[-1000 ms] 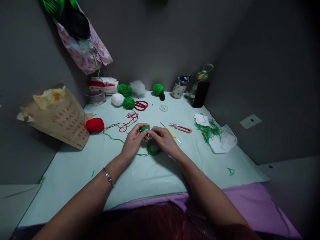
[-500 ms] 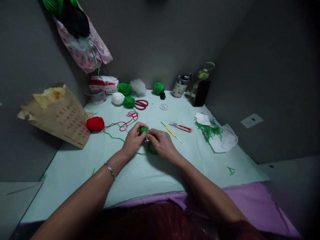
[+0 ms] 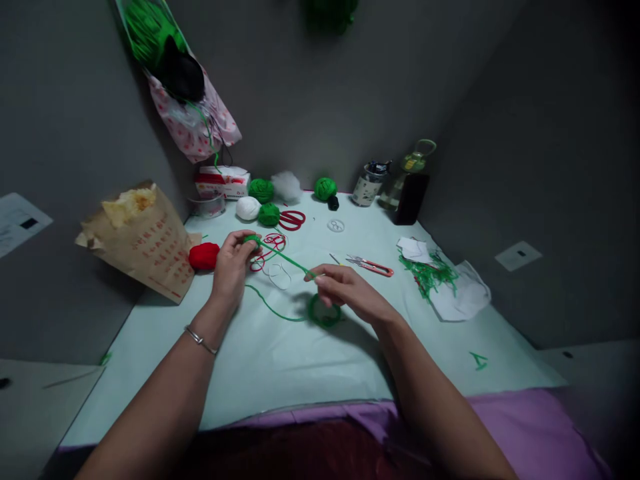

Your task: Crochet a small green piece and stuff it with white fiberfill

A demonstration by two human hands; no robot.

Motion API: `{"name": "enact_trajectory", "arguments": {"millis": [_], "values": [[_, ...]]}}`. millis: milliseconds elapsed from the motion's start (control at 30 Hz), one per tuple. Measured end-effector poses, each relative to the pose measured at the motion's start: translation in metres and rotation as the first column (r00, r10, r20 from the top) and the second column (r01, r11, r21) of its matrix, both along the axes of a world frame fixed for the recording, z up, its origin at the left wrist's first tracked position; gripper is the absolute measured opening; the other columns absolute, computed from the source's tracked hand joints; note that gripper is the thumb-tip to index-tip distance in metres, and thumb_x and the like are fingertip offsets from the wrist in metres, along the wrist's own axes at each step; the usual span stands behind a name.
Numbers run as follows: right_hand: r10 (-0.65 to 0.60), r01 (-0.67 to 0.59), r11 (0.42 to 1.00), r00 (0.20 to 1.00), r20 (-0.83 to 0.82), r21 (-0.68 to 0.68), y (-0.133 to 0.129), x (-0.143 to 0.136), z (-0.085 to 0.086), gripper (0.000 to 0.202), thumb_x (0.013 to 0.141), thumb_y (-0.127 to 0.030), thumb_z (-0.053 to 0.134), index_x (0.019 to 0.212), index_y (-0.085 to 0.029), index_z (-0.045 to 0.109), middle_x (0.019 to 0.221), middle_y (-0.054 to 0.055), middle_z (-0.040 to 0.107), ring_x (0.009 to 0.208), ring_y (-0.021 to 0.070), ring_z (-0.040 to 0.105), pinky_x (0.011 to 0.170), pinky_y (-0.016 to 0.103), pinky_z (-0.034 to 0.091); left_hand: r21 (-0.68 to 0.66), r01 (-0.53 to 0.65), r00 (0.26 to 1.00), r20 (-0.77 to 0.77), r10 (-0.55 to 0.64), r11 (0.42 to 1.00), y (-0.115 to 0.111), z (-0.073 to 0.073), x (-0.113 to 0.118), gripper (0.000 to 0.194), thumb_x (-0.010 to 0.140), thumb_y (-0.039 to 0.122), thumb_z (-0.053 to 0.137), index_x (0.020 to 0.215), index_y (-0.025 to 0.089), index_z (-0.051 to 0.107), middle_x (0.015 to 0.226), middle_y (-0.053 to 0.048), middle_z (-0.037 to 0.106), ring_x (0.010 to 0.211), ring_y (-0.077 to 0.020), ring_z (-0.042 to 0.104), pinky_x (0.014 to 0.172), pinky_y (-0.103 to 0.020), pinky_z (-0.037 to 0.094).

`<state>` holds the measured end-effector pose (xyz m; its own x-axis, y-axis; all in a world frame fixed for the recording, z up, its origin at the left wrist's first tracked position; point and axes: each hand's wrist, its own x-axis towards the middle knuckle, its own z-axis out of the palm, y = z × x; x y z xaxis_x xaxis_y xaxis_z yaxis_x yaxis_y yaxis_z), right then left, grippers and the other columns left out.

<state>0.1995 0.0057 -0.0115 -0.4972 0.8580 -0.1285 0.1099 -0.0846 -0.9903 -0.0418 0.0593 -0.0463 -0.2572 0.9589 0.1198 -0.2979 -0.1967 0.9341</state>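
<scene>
My left hand (image 3: 230, 267) is closed on a small green yarn piece (image 3: 253, 241), holding it above the table at left of centre. From that piece a taut green yarn strand (image 3: 286, 258) runs down to my right hand (image 3: 347, 290), which pinches its end between thumb and fingers. Whether a needle is also in that pinch is too small to tell. Below my right hand lies a round green yarn loop (image 3: 325, 323), with a slack green strand (image 3: 275, 311) trailing left from it. Tangled red yarn (image 3: 273, 243) and a thin white thread (image 3: 280, 277) lie between the hands.
A red yarn ball (image 3: 204, 256) and a paper bag (image 3: 145, 243) stand at left. Red-handled scissors (image 3: 293, 220) lie behind, beside a green yarn ball (image 3: 269, 214). Orange thread snips (image 3: 373, 266) and green yarn scraps (image 3: 430, 273) are at right. A bottle (image 3: 393, 193) stands at the back.
My hands, close together before, have spread apart, the left going left and up and the right going right. A green strand is now stretched between them. The view has shifted slightly.
</scene>
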Motion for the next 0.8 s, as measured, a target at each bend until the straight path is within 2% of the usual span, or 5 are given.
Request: {"name": "enact_trajectory", "arguments": {"millis": [200, 367, 433, 633, 800], "values": [[-0.232, 0.249, 0.964, 0.958, -0.167, 0.092, 0.004, 0.014, 0.008, 0.032, 0.089, -0.050, 0.064, 0.092, -0.018, 0.069, 0.046, -0.009, 0.036, 0.045, 0.0084, 0.022, 0.049, 0.027, 0.016, -0.004, -0.179, 0.979, 0.096, 0.178, 0.984, 0.015, -0.003, -0.030, 0.021, 0.070, 0.022, 0.072, 0.089, 0.020, 0.061, 0.080, 0.003, 0.065, 0.065, -0.0088, 0.061, 0.069, -0.022, 0.052], [-0.437, 0.545, 0.831, 0.766, -0.472, 0.114, 0.005, 0.034, 0.018, 0.023, 0.088, -0.047, 0.065, 0.078, -0.027, 0.057, 0.046, -0.010, 0.016, 0.047, 0.0131, 0.008, 0.045, 0.028, 0.013, -0.024, -0.248, 0.957, 0.150, 0.249, 0.968, 0.022, -0.007, -0.046, 0.010, 0.087, 0.021, 0.069, 0.093, 0.016, 0.063, 0.085, 0.001, 0.064, 0.070, -0.0112, 0.063, 0.068, -0.026, 0.055], [-0.429, 0.565, 0.815, 0.735, -0.525, 0.126, 0.004, 0.037, 0.019, 0.027, 0.086, -0.047, 0.068, 0.073, -0.028, 0.053, 0.048, -0.009, 0.012, 0.049, 0.0146, 0.006, 0.043, 0.027, 0.012, -0.031, -0.246, 0.956, 0.156, 0.247, 0.969, 0.022, -0.009, -0.046, 0.013, 0.093, 0.025, 0.066, 0.100, 0.014, 0.064, 0.090, -0.002, 0.066, 0.073, -0.0134, 0.063, 0.067, -0.030, 0.056], [-0.179, 0.330, 0.937, 0.738, -0.651, 0.116, 0.000, 0.031, 0.017, 0.044, 0.075, -0.044, 0.080, 0.057, -0.025, 0.044, 0.044, -0.009, 0.013, 0.045, 0.0123, 0.010, 0.037, 0.023, 0.015, -0.042, -0.201, 0.963, 0.174, 0.205, 0.979, 0.024, -0.013, -0.041, 0.014, 0.094, 0.023, 0.066, 0.104, 0.014, 0.066, 0.096, -0.004, 0.069, 0.080, -0.0147, 0.066, 0.075, -0.031, 0.058], [-0.281, 0.555, 0.824, 0.577, -0.767, 0.115, -0.003, 0.049, 0.016, 0.044, 0.070, -0.039, 0.084, 0.058, -0.026, 0.043, 0.047, -0.010, 0.006, 0.047, 0.0125, 0.003, 0.036, 0.022, 0.010, -0.058, -0.213, 0.955, 0.199, 0.220, 0.975, 0.028, -0.015, -0.047, 0.033, 0.096, 0.033, 0.063, 0.124, 0.016, 0.062, 0.124, -0.010, 0.065, 0.102, -0.0236, 0.067, 0.085, -0.044, 0.059]]}}
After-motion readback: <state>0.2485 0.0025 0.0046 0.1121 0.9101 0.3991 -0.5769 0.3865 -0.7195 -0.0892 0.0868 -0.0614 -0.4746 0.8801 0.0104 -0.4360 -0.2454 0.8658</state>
